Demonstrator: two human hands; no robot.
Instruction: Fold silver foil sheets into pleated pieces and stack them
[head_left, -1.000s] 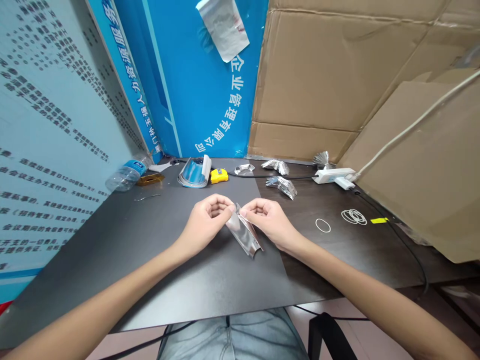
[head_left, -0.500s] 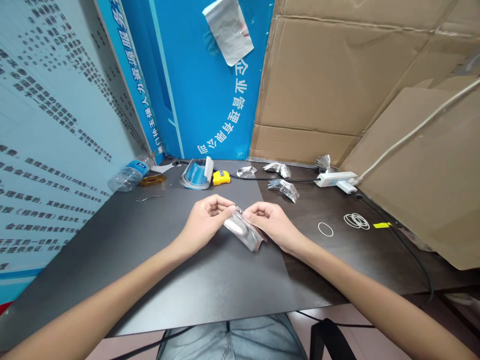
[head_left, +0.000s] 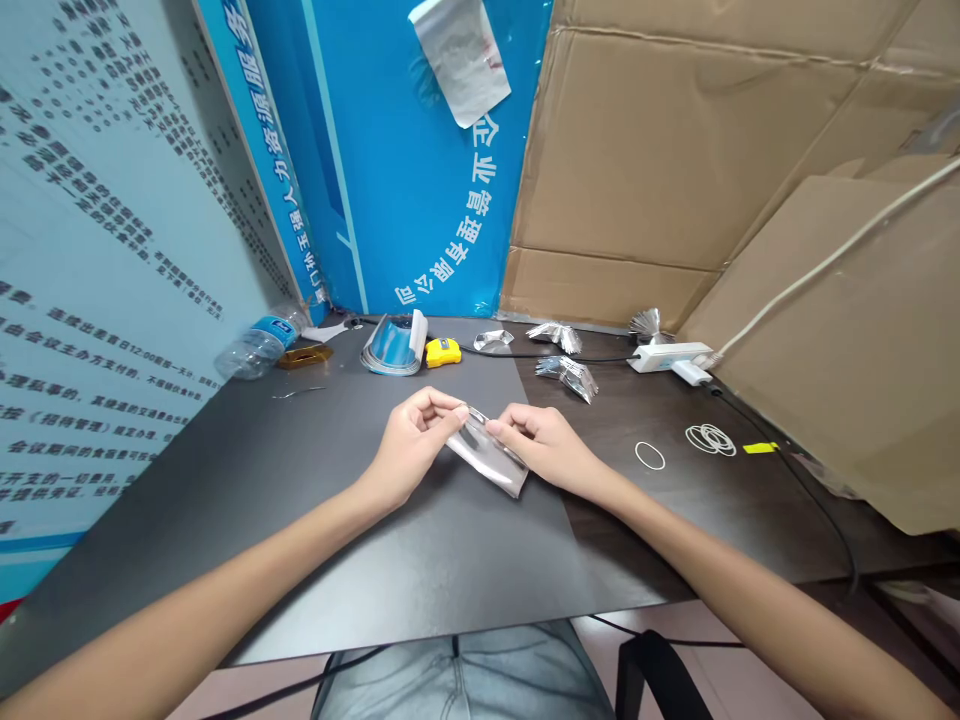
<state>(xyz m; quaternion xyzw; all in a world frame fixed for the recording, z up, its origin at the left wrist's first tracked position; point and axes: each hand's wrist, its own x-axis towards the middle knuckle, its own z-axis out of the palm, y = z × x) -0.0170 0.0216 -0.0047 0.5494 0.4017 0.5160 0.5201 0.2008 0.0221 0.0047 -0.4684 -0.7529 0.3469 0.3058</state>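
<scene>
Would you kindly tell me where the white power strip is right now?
In the head view, the white power strip lies at the back right of the desk, beyond the right hand and just in front of a fanned silver bundle.

Bright light, seemingly from overhead, pales the near side of the grey mat (head_left: pixel 442 580) and glints off the silvery packet (head_left: pixel 487 458). Faint shadow hugs the left hand (head_left: pixel 409 445); toward the edges, everything stretches.
</scene>
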